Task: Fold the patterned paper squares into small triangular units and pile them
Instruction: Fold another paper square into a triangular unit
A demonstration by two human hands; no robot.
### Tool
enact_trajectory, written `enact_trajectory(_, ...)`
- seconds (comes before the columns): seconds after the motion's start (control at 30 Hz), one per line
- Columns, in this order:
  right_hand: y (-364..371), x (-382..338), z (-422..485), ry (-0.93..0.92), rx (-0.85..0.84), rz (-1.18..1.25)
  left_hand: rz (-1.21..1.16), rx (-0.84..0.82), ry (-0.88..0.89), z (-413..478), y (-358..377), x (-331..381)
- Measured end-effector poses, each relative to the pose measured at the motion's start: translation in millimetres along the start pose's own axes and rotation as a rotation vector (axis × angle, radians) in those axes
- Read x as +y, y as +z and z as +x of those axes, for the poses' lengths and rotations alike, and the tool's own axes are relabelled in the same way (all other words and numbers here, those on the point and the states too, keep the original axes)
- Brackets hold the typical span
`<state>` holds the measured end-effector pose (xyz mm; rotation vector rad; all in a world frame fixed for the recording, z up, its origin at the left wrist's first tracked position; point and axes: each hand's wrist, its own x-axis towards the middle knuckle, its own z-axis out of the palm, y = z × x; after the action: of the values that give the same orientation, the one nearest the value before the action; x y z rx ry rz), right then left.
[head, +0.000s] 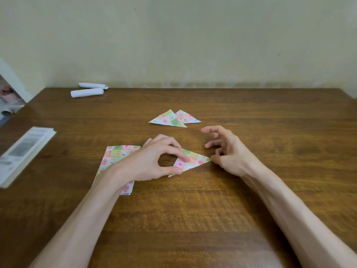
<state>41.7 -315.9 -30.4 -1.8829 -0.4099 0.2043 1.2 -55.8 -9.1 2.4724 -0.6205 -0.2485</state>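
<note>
Two risks: the crease may run crooked, and the half-folded triangle (195,161) may skid on the smooth table (193,219).
Cause of the first: only two fingertips pin the paper, so I judge a push at its right tip could turn it about them before the edges are matched.
Cause of the second: the left forearm lies over the stack of unfolded squares (116,157), and drawing it back could drag or fan the sheets.
Lesser risk: the finished units (172,119) overlap loosely, so a careless toss could scatter rather than pile them.
Left hand (154,161): fingers curled into a ring, index tip pressing on the triangle's face and thumb tip on its lower left edge; it pins that paper and nothing else.
Right hand (226,151): fingers loosely curled and spread, holding nothing; the thumb tip seems to touch the triangle's right point.
Triangle's place: centre of the frame, flat on the table, between the hands, its left part hidden under the left fingers.
Stack's place: left of centre, just beside the triangle.
Finished units' place: above centre, beyond both hands, apart from them.
</note>
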Motion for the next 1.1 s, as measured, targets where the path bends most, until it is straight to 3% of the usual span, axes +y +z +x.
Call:
enact_trajectory(0.5, 2, -12, -6, 0.009, 0.036, -0.118, 0.117, -0.011, -0.056, 0, -4, 0)
enact_trajectory(0.67, 2, -16, -16, -0.168, 0.06, -0.643, 0.144, -0.009, -0.06, -2, -4, 0)
enact_trajectory(0.73, 4, -17, -17, -0.182, 0.046, -0.693, 0.142, -0.004, -0.065, -2, -4, 0)
enact_trajectory(0.97, 3, -26, -16, -0.016, 0.034, -0.295, 0.057, 0.064, -0.078, 1, -2, 1)
enact_trajectory(1.1, 8, -33, -16, 0.018, 0.092, -0.059, -0.246, 0.241, -0.136, 5, 0, 9)
